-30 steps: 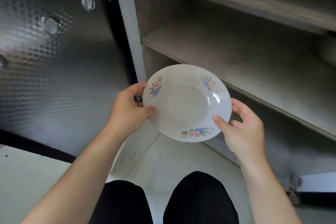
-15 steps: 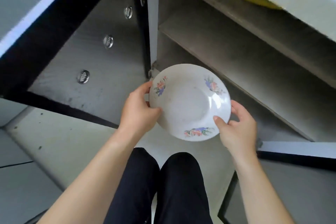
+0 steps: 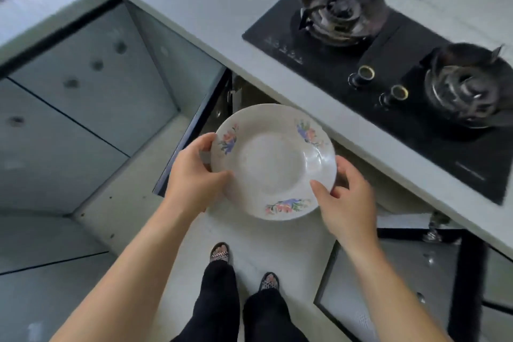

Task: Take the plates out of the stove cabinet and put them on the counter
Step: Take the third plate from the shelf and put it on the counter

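A white deep plate (image 3: 273, 161) with small flower prints on its rim is held level in the air, below and in front of the counter edge. My left hand (image 3: 191, 178) grips its left rim, thumb on top. My right hand (image 3: 347, 197) holds the lower right rim. The pale grey counter (image 3: 211, 16) runs across the top of the view. The stove cabinet (image 3: 249, 94) opens just under the counter edge behind the plate; its inside is mostly hidden.
A black two-burner gas hob (image 3: 388, 64) is set into the counter at the right. One open cabinet door (image 3: 91, 86) swings out at the left, another (image 3: 402, 272) at the lower right. My legs and sandals (image 3: 222, 255) stand on the pale floor.
The view has risen from inside the cabinet to above the counter. The plate has come up with both hands, out of the cabinet, to just below the counter edge.
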`<state>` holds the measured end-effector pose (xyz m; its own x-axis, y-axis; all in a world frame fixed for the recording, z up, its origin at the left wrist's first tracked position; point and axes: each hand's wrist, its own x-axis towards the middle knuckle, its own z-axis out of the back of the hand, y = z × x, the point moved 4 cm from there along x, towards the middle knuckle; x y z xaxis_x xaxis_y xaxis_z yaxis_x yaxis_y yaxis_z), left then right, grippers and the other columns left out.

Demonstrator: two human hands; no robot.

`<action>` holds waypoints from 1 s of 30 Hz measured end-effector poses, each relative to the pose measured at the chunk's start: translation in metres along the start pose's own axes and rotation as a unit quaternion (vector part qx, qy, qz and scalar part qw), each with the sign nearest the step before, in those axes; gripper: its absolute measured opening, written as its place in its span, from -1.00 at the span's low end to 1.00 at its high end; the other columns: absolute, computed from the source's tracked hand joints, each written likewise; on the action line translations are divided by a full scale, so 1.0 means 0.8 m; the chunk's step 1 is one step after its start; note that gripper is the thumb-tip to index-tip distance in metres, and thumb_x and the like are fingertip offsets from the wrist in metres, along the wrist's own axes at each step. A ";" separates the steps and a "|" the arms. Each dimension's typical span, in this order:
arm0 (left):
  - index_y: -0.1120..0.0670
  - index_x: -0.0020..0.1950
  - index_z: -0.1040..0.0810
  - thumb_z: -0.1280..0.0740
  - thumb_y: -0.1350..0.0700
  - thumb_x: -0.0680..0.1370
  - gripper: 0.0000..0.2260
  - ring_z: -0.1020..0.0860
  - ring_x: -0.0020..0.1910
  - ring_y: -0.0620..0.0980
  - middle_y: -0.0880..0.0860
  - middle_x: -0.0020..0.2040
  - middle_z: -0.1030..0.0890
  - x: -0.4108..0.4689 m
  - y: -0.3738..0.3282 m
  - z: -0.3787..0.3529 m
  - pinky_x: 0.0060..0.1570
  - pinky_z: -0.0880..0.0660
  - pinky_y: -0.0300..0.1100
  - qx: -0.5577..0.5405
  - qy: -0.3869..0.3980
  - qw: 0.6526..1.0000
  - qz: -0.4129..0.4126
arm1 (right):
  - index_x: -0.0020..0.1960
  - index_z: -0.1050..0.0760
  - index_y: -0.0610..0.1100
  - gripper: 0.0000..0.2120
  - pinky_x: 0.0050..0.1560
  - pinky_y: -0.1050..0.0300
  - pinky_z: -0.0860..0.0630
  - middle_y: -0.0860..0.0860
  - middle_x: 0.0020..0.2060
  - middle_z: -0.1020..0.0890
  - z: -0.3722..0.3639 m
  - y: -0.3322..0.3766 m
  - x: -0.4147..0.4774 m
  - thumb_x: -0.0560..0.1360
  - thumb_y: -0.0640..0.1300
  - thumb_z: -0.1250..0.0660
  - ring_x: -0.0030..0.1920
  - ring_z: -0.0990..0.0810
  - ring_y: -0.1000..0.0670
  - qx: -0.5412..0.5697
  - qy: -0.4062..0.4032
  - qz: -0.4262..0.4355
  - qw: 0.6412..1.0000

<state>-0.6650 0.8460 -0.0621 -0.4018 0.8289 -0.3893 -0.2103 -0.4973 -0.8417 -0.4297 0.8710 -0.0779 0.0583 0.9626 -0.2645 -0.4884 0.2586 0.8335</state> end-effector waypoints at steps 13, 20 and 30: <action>-0.03 0.26 -0.51 -0.40 0.37 0.33 -0.45 -0.65 -0.16 -0.05 -0.09 0.08 -0.61 -0.052 -0.155 0.030 -0.13 -0.62 -0.08 -0.046 0.125 0.981 -0.142 | 0.07 -0.47 0.15 -0.62 -0.16 0.13 -0.60 0.30 -0.10 -0.60 0.108 0.111 -0.089 0.40 -0.26 -0.41 -0.18 -0.66 0.16 0.088 -0.167 0.048 0.981; -0.06 0.27 -0.47 -0.38 0.39 0.40 -0.47 -0.61 -0.24 -0.21 -0.22 0.03 -0.54 -0.088 -0.201 -0.047 -0.44 -0.50 -0.41 -0.034 0.273 0.939 -0.206 | 0.10 -0.50 0.06 -0.63 -0.18 0.24 -0.57 0.20 -0.04 -0.63 0.168 0.075 -0.172 0.40 -0.31 -0.39 -0.11 -0.66 0.13 0.150 -0.319 -0.002 0.936; -0.06 0.29 -0.46 -0.38 0.33 0.43 -0.50 -0.61 -0.22 -0.29 -0.31 -0.03 -0.53 -0.220 -0.209 -0.186 -0.42 -0.47 -0.49 0.046 0.452 0.847 -0.275 | 0.11 -0.49 0.04 -0.65 -0.24 0.12 -0.61 0.25 -0.10 -0.58 0.247 -0.003 -0.334 0.42 -0.29 -0.39 -0.31 -0.64 0.19 0.142 -0.509 -0.105 0.842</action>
<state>-0.4266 0.8213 0.0915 0.6180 0.7785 -0.1096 -0.2295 0.0453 -0.9723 -0.2716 0.6289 0.0867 0.9049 0.4255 0.0127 -0.1552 0.3020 0.9406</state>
